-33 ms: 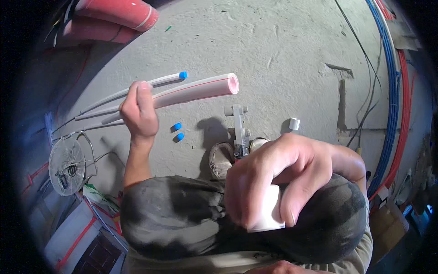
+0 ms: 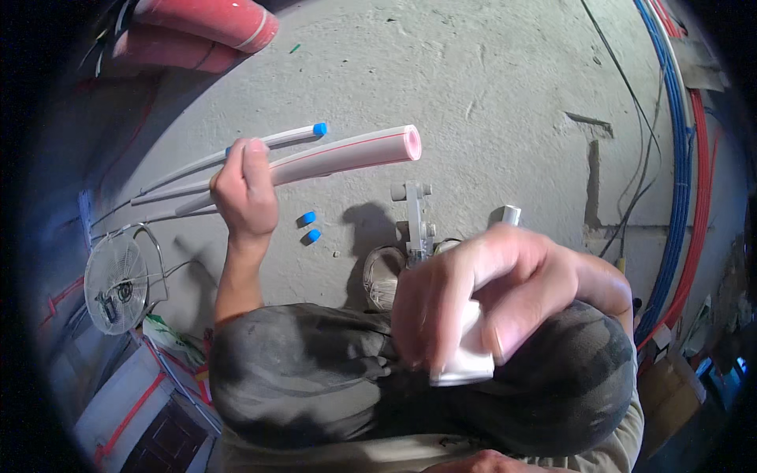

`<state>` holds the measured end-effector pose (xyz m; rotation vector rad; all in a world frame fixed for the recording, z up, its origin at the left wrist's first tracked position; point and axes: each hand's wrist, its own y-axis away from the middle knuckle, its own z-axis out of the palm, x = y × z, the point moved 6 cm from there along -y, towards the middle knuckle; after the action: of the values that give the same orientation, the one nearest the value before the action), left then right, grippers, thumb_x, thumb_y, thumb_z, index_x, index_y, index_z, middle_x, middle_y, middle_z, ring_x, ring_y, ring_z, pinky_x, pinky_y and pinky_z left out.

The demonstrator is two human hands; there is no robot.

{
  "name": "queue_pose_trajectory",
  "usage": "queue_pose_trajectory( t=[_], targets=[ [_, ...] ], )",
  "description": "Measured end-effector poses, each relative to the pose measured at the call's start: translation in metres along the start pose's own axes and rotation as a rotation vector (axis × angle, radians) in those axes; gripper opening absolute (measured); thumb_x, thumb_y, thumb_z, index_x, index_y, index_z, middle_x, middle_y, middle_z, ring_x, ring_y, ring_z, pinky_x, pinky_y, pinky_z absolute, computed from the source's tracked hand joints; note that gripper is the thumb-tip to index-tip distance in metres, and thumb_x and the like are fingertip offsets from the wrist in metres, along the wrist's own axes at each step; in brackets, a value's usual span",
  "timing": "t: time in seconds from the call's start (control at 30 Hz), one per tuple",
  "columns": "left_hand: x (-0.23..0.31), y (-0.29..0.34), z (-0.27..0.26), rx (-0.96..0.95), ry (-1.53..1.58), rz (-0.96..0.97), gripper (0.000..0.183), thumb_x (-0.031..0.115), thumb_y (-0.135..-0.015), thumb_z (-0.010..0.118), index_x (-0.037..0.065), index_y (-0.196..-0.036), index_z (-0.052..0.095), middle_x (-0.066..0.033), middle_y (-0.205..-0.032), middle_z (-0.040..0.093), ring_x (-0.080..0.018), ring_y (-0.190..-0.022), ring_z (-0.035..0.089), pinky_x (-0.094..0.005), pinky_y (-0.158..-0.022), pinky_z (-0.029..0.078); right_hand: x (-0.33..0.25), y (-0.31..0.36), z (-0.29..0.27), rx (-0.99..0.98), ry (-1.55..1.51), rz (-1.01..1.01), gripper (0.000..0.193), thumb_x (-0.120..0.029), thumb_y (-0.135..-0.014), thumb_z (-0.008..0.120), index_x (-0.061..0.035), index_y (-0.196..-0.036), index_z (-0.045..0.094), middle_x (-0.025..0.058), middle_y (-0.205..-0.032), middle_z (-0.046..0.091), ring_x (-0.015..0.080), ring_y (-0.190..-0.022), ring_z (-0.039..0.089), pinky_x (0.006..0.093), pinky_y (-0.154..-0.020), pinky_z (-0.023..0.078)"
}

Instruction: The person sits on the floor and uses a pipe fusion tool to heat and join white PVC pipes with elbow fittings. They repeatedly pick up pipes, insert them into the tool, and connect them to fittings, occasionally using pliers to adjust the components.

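My left hand (image 2: 246,189) is wrapped around a thick white plastic pipe (image 2: 347,154) with a red stripe. The pipe's open pink-lined end points right, over the floor. Above my lap, my right hand (image 2: 489,299) pinches a short white pipe fitting (image 2: 464,366) between thumb and fingers; it is slightly blurred and partly covered by them. Between my shoes stands a pipe welding iron (image 2: 413,209) with round sockets on its flat plate, its lower part hidden behind my right hand. A small white pipe piece (image 2: 512,214) sits on the floor beyond that hand.
Thinner white pipes (image 2: 292,137), one blue-capped, lie beyond my left hand. Two blue caps (image 2: 308,218) are on the concrete floor (image 2: 473,87). A fan (image 2: 116,280) stands at left, red cylinders (image 2: 206,24) at far left, blue and red conduits (image 2: 680,173) along the right.
My right hand has shifted slightly away from my body with the fitting, which now looks more tilted. The pipe in my left hand has moved slightly right.
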<state>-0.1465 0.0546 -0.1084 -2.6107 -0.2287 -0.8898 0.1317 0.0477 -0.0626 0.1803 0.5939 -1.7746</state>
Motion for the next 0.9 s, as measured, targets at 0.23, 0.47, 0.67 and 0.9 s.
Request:
queue_pose_trajectory(
  t=[0.23, 0.47, 0.67, 0.9],
  targets=[
    [0.014, 0.003, 0.007, -0.113, -0.186, -0.021, 0.034, 0.025, -0.108, 0.051, 0.003, -0.085, 0.062, -0.0138, -0.065, 0.058, -0.0277, -0.06, 0.059, -0.0414, -0.055, 0.044, 0.005, 0.008, -0.003, 0.216, 0.178, -0.035, 0.017, -0.017, -0.101, 0.069, -0.001, -0.105, 0.064, 0.0038, -0.09, 0.064, 0.0103, -0.081, 0.061, 0.0267, -0.072, 0.049],
    [0.032, 0.001, 0.014, -0.061, -0.332, 0.273, 0.031, 0.026, -0.105, 0.056, 0.004, -0.086, 0.065, -0.018, -0.077, 0.067, -0.0391, -0.073, 0.065, -0.0488, -0.063, 0.045, -0.043, 0.038, -0.057, 1.019, 1.919, -0.109, 0.092, -0.015, -0.078, 0.09, -0.0125, -0.156, 0.041, 0.0165, -0.138, 0.055, 0.0104, -0.07, 0.062, 0.0263, -0.055, 0.056],
    [0.045, 0.017, 0.071, -0.774, -0.212, 0.261, 0.049, 0.048, -0.096, 0.068, 0.0, -0.087, 0.06, -0.0201, -0.078, 0.064, -0.0431, -0.077, 0.065, -0.0501, -0.066, 0.047, 0.005, 0.021, -0.111, 0.625, 2.526, 0.294, 0.029, -0.021, -0.093, 0.065, -0.0066, -0.118, 0.059, 0.0062, -0.098, 0.062, 0.0224, -0.08, 0.07, 0.0366, -0.058, 0.058],
    [0.024, 0.03, 0.072, -0.617, -0.314, 0.593, 0.04, 0.042, -0.085, 0.079, 0.005, -0.091, 0.063, -0.014, -0.085, 0.065, -0.0371, -0.079, 0.068, -0.0464, -0.066, 0.053, -0.005, 0.073, -0.161, 0.96, 2.196, 0.719, 0.028, -0.029, -0.094, 0.068, -0.0029, -0.087, 0.063, 0.0178, -0.077, 0.069, 0.0361, -0.076, 0.072, 0.0495, -0.065, 0.056]
  ],
)
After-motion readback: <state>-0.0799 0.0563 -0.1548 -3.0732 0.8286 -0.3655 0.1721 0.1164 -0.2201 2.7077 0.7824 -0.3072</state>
